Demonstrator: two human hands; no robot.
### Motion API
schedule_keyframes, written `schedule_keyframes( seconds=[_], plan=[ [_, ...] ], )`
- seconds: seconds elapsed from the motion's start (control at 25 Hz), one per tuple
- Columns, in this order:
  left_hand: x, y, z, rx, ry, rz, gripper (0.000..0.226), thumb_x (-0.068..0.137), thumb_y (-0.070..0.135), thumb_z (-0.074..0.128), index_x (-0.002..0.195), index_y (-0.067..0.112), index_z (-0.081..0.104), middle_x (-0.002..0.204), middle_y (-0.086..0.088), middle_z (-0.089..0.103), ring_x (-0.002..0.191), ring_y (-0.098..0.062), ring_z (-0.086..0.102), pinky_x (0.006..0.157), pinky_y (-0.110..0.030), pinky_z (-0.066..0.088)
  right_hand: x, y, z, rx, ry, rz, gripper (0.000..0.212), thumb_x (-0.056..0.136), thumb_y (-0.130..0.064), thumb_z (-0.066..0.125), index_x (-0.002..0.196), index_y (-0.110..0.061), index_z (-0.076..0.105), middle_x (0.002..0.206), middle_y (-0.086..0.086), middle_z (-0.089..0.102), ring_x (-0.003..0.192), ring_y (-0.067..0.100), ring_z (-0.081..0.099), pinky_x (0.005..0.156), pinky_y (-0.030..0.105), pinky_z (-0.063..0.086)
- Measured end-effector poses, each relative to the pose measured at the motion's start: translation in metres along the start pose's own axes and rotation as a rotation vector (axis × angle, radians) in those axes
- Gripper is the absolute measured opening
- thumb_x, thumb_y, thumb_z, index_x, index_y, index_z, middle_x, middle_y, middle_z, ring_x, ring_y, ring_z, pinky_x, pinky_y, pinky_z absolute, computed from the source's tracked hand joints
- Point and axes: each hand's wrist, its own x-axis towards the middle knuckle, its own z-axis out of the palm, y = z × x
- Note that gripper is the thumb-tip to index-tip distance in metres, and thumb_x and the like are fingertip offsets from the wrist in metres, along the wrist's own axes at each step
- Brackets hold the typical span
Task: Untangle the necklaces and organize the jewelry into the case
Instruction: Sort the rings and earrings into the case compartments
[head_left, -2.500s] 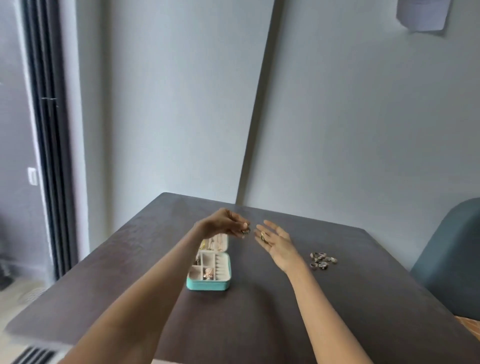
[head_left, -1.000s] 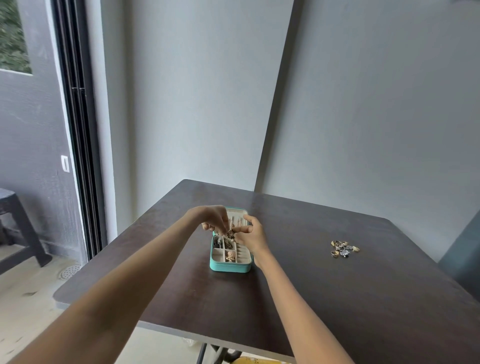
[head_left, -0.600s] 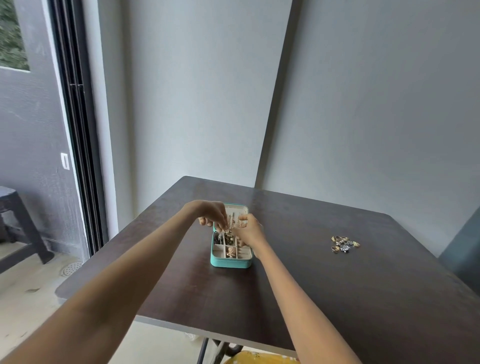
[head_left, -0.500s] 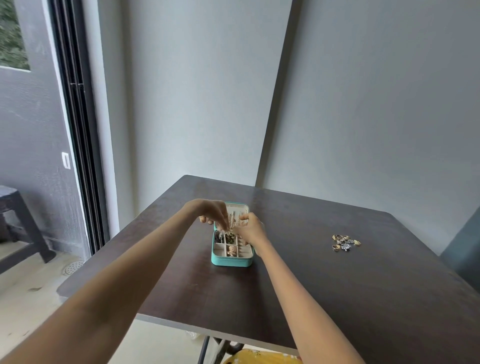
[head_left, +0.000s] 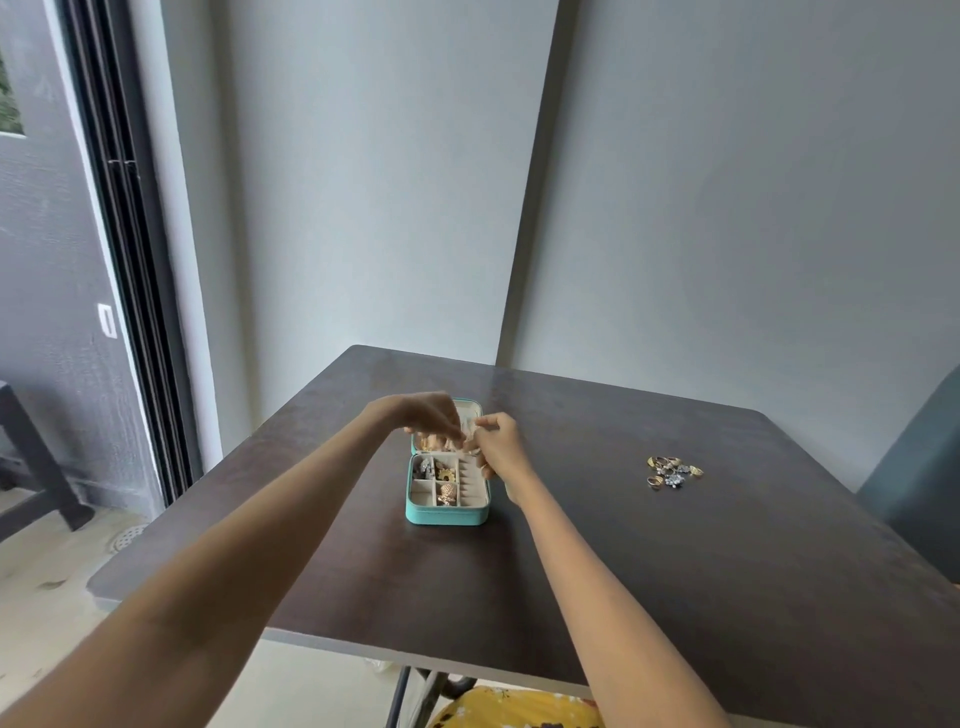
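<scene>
An open teal jewelry case (head_left: 447, 515) lies on the dark table (head_left: 649, 582), with its lid flat behind it. Gold and silver pieces fill several of its cream compartments. My left hand (head_left: 430, 415) hovers over the lid, fingers curled down and pinching something small. My right hand (head_left: 500, 448) is right beside it over the case's right edge, fingers curled and pinching the same small pale piece, which is too small to identify. A loose pile of rings and earrings (head_left: 673, 472) lies on the table to the right, well away from both hands.
A teal chair (head_left: 919, 467) stands at the table's right edge. Grey walls close off the back. A dark sliding door frame (head_left: 130, 249) and a dark bench (head_left: 31, 467) are on the left. Yellow patterned fabric (head_left: 519, 712) shows below the near edge.
Both hands moved from mid-air between the case and the ring pile to above the case, then shifted slightly back over its lid. The ring pile has not moved.
</scene>
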Motion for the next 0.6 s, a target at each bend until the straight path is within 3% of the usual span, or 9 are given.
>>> schedule_keyframes(
  seconds=[0.12,0.2,0.28,0.4,0.48,0.6],
  plan=[
    [0.016,0.026,0.012,-0.146,0.194,0.124,0.024,0.094,0.021,0.054,0.097,0.0,0.067,0.069,0.004,0.059,0.057,-0.006,0.05,0.055,-0.017,0.041,0.003,0.012,-0.032,0.049,0.156,-0.025,0.018,0.088,-0.012,0.045,0.1,-0.018,0.058,0.082,0.004,0.07,0.047,0.013,0.049,0.038,0.022,0.037],
    [0.031,0.052,0.032,-0.191,0.271,0.19,0.021,0.093,0.022,0.056,0.094,0.005,0.067,0.073,0.002,0.063,0.058,-0.008,0.053,0.059,-0.024,0.047,0.007,0.028,-0.061,-0.022,0.263,-0.042,0.014,0.086,-0.02,0.049,0.09,-0.028,0.06,0.085,0.0,0.072,0.059,0.02,0.059,0.048,0.03,0.048],
    [0.049,0.087,0.062,-0.204,0.29,0.252,0.016,0.092,0.02,0.056,0.094,0.009,0.068,0.08,-0.004,0.069,0.063,-0.014,0.057,0.068,-0.029,0.05,0.009,0.049,-0.096,-0.157,0.349,-0.018,0.011,0.084,-0.027,0.053,0.088,-0.029,0.063,0.092,-0.004,0.072,0.082,0.026,0.066,0.067,0.034,0.053],
    [0.069,0.137,0.112,-0.238,0.253,0.278,0.022,0.088,0.015,0.051,0.102,0.017,0.067,0.095,-0.004,0.073,0.085,-0.019,0.064,0.08,-0.028,0.049,0.003,0.085,-0.15,-0.283,0.475,0.068,0.016,0.087,-0.021,0.054,0.097,-0.024,0.066,0.104,-0.003,0.07,0.1,0.025,0.063,0.073,0.027,0.041],
    [0.079,0.163,0.138,-0.255,0.221,0.258,0.03,0.085,0.013,0.05,0.111,0.019,0.063,0.105,-0.003,0.069,0.101,-0.021,0.062,0.085,-0.028,0.046,-0.004,0.107,-0.178,-0.346,0.565,0.094,0.018,0.085,-0.012,0.055,0.099,-0.017,0.066,0.104,0.003,0.069,0.102,0.028,0.061,0.074,0.028,0.041],
    [0.095,0.18,0.159,-0.293,0.273,0.223,0.035,0.083,0.009,0.048,0.115,0.019,0.058,0.111,-0.005,0.062,0.109,-0.022,0.056,0.091,-0.031,0.044,0.0,0.132,-0.204,-0.375,0.628,0.039,0.021,0.08,-0.001,0.056,0.097,-0.011,0.064,0.095,0.009,0.064,0.093,0.03,0.061,0.078,0.033,0.043]
  ],
)
